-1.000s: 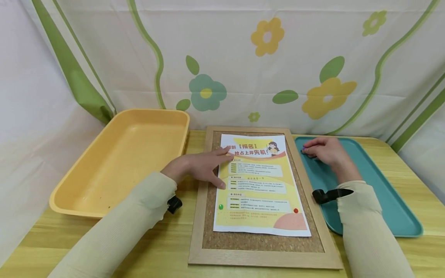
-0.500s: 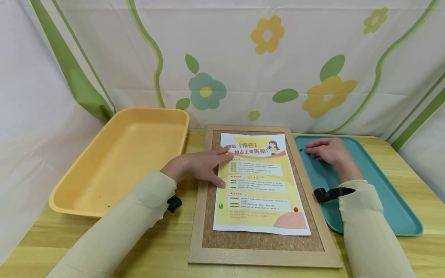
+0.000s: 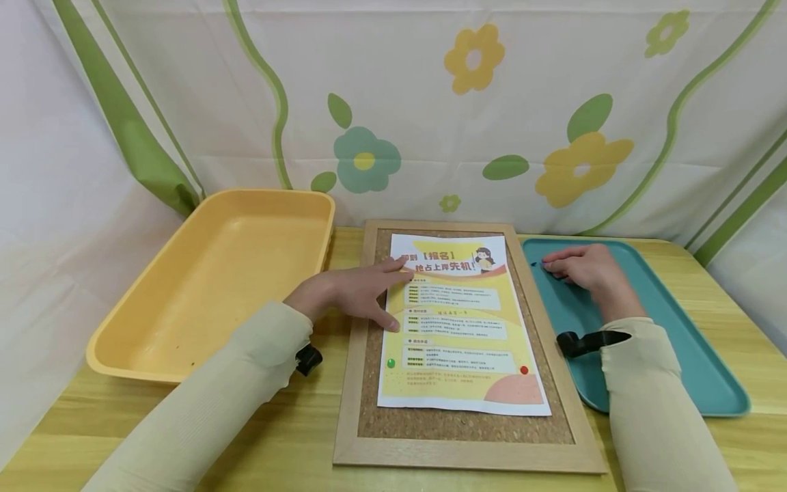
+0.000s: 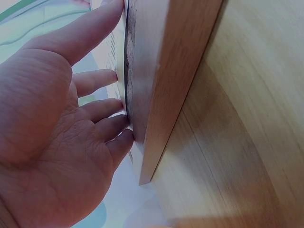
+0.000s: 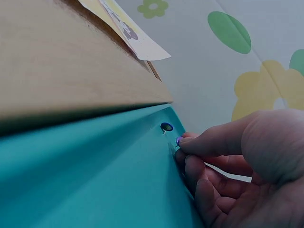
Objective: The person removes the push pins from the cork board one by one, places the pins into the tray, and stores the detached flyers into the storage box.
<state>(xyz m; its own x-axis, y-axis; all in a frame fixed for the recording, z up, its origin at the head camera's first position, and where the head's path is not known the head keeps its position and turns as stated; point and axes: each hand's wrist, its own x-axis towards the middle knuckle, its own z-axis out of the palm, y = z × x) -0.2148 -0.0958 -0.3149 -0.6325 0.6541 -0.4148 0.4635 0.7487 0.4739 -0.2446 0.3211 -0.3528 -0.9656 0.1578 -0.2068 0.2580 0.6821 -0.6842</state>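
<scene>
My left hand (image 3: 359,292) rests with spread fingers on the left edge of a yellow printed poster (image 3: 455,328). The poster lies on a wood-framed cork board (image 3: 406,425). A green thumbtack (image 3: 391,363) is in its lower left part, a red thumbtack (image 3: 524,370) in its lower right. Over the far left corner of a teal tray (image 3: 664,342), my right hand (image 3: 587,270) pinches a small purple thumbtack (image 5: 178,141) between thumb and finger. Beside it on the tray lies a dark blue thumbtack (image 5: 166,127).
A deep yellow tray (image 3: 246,246) stands left of the board, with a few dark specks on its floor. All rest on a wooden table (image 3: 295,437). A flowered curtain (image 3: 418,102) hangs close behind them.
My right hand has shifted slightly right over the teal tray, with the purple thumbtack, and the dark blue thumbtack now shows apart from the fingertips. My left hand stays on the poster.
</scene>
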